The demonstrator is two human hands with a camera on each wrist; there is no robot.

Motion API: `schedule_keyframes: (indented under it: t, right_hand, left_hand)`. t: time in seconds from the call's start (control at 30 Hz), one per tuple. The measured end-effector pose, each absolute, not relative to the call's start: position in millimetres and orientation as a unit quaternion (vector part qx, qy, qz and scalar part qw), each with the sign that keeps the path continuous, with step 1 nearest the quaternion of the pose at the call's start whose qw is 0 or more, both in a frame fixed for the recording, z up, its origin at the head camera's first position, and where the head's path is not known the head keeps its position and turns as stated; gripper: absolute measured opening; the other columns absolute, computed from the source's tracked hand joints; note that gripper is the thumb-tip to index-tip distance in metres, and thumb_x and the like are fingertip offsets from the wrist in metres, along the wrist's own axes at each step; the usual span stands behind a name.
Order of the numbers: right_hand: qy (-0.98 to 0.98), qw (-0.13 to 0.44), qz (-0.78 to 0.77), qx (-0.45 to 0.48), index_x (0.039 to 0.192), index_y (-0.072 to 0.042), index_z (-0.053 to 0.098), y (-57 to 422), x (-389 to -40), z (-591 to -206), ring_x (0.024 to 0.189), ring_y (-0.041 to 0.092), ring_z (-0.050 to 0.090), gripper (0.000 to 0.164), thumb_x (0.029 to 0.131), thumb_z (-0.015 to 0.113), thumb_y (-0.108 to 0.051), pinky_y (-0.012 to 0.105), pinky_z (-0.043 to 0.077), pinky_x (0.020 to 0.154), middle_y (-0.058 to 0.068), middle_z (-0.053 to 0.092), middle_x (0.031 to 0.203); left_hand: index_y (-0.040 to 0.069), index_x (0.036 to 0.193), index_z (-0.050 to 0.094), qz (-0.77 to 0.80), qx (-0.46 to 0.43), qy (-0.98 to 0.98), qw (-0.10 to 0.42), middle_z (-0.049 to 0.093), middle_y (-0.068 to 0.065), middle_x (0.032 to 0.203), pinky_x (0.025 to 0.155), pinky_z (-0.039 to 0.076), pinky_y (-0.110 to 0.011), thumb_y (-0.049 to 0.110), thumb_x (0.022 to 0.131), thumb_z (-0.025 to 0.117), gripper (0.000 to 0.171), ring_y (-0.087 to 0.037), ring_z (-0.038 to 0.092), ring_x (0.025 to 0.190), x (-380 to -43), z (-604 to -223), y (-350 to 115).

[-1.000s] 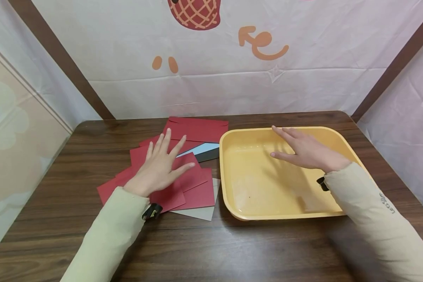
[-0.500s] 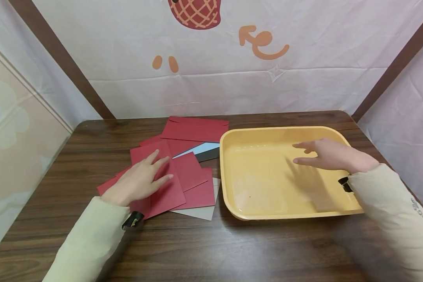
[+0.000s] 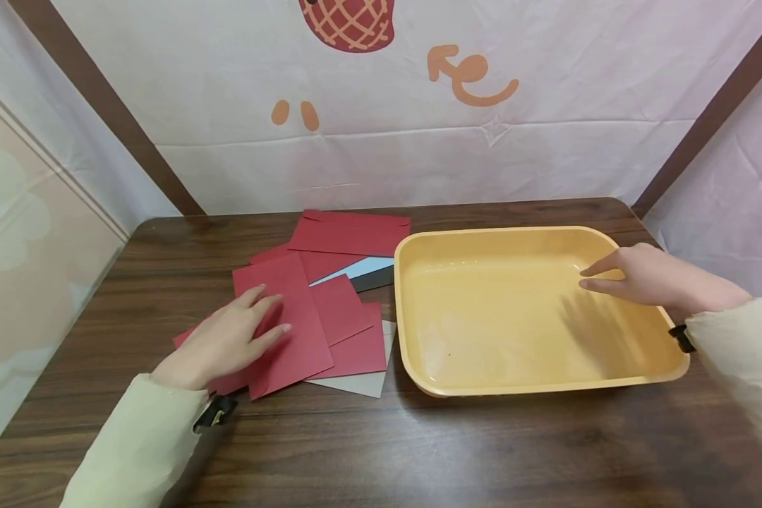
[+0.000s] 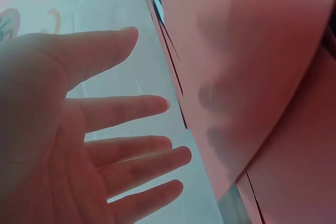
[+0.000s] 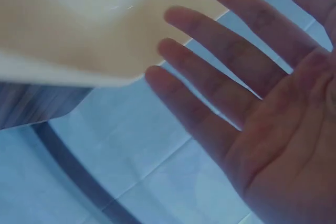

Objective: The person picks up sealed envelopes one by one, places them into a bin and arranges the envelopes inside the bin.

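Several red envelopes (image 3: pixel 295 324) lie fanned in a loose pile on the left half of the table, with a light blue one (image 3: pixel 370 267), a black one (image 3: pixel 375 279) and a grey one (image 3: pixel 362 384) partly covered beneath. Above the pile's left side hovers my left hand (image 3: pixel 228 339), fingers spread and holding nothing; the left wrist view shows a gap between its fingertips and the red paper (image 4: pixel 252 66). My right hand (image 3: pixel 654 279) is over the right side of a yellow plastic tray (image 3: pixel 413 339), its fingers extended and nothing in them.
The dark wooden table (image 3: pixel 482 451) ends at a white printed curtain (image 3: pixel 228 162) behind it. Brown posts (image 3: pixel 95 92) stand at the back corners. The tray's left rim is close to the envelopes' right edges.
My left hand has drawn back toward the lower left over the envelopes. My right hand has moved right, from the tray's middle to its right side. Envelopes and tray look unmoved.
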State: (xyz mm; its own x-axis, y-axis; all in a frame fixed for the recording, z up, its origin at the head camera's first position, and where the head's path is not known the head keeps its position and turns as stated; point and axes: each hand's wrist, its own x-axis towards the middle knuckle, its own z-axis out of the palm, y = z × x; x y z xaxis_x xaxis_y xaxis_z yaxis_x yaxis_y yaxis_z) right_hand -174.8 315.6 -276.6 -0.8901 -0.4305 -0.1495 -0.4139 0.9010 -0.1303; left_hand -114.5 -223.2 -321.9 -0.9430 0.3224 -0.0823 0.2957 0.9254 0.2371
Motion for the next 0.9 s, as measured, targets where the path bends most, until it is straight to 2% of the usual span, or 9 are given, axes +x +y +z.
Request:
schedule_keyframes:
  t: [0.1,0.2,0.27,0.33,0.4,0.5,0.6,0.77,0.9]
  right_hand:
    - [0.974,0.071,-0.046,-0.210,0.115,-0.001,0.068,326.4,-174.3,-277.0,0.076,0.020,0.066,0.037,0.089,0.067,-0.028,0.047,0.050,0.076,0.013,0.072,0.084]
    - [0.976,0.064,-0.039,-0.206,0.122,0.003,0.062,337.3,-174.0,-279.7,0.062,0.014,0.055,0.045,0.088,0.068,-0.026,0.042,0.048,0.069,0.007,0.062,0.069]
    - [0.976,0.058,-0.033,-0.207,0.127,0.005,0.057,344.7,-173.9,-282.3,0.060,0.015,0.050,0.051,0.088,0.069,-0.026,0.041,0.046,0.069,0.005,0.054,0.064]
    - [0.976,0.056,-0.033,-0.207,0.130,0.007,0.053,351.1,-173.2,-285.1,0.065,0.025,0.057,0.057,0.087,0.070,-0.026,0.044,0.047,0.074,0.012,0.056,0.068]
    - [0.976,0.050,-0.037,-0.208,0.133,0.010,0.049,356.8,-172.9,-287.6,0.083,0.039,0.063,0.062,0.086,0.071,-0.024,0.051,0.047,0.079,0.026,0.064,0.089]
    - [0.978,0.054,-0.037,-0.200,0.136,0.013,0.041,363.0,-172.4,-290.1,0.108,0.054,0.054,0.071,0.084,0.073,-0.023,0.059,0.044,0.085,0.039,0.053,0.123]
    - [0.981,0.066,-0.031,-0.182,0.139,0.015,0.034,367.4,-172.2,-291.1,0.104,0.054,0.056,0.078,0.084,0.073,-0.023,0.059,0.045,0.083,0.042,0.051,0.123]
    - [0.983,0.079,-0.027,-0.162,0.138,0.017,0.032,370.3,-170.9,-290.4,0.095,0.052,0.059,0.079,0.084,0.073,-0.023,0.058,0.047,0.079,0.042,0.054,0.117]
    - [0.984,0.094,-0.028,-0.148,0.138,0.017,0.032,370.3,-169.7,-288.4,0.099,0.054,0.057,0.079,0.084,0.072,-0.024,0.057,0.047,0.078,0.041,0.054,0.117]
  left_hand:
    - [-0.003,0.137,0.047,0.117,0.156,0.979,0.058,0.033,-0.031,0.146,0.099,0.038,-0.061,0.035,0.092,0.061,0.061,-0.049,0.037,0.130,-112.9,-322.6,-226.3]
    - [-0.003,0.138,0.046,0.119,0.153,0.979,0.060,0.031,-0.031,0.147,0.100,0.037,-0.061,0.035,0.092,0.061,0.061,-0.050,0.035,0.131,-111.8,-323.2,-228.8]
    - [-0.003,0.138,0.046,0.119,0.152,0.979,0.059,0.030,-0.031,0.147,0.100,0.037,-0.062,0.035,0.092,0.061,0.061,-0.051,0.035,0.131,-111.2,-323.7,-230.3]
    - [-0.003,0.137,0.046,0.117,0.154,0.980,0.055,0.030,-0.031,0.147,0.100,0.037,-0.062,0.035,0.092,0.062,0.061,-0.051,0.034,0.131,-110.6,-324.4,-231.7]
    - [-0.004,0.136,0.047,0.114,0.156,0.980,0.049,0.029,-0.032,0.147,0.100,0.036,-0.062,0.034,0.091,0.063,0.061,-0.052,0.033,0.132,-110.1,-325.2,-232.9]
    - [-0.005,0.136,0.047,0.105,0.159,0.981,0.037,0.030,-0.033,0.147,0.101,0.035,-0.062,0.033,0.090,0.065,0.062,-0.052,0.032,0.132,-109.5,-326.2,-234.5]
    - [-0.005,0.136,0.046,0.099,0.159,0.982,0.030,0.030,-0.033,0.147,0.101,0.035,-0.062,0.033,0.089,0.066,0.064,-0.051,0.032,0.131,-109.2,-327.2,-235.3]
    - [-0.005,0.137,0.046,0.099,0.154,0.983,0.030,0.029,-0.033,0.147,0.100,0.036,-0.062,0.033,0.088,0.067,0.065,-0.052,0.032,0.132,-109.0,-329.3,-236.4]
    - [-0.006,0.136,0.046,0.097,0.154,0.983,0.029,0.029,-0.033,0.147,0.102,0.035,-0.062,0.032,0.088,0.067,0.065,-0.051,0.030,0.132,-108.9,-331.4,-237.3]
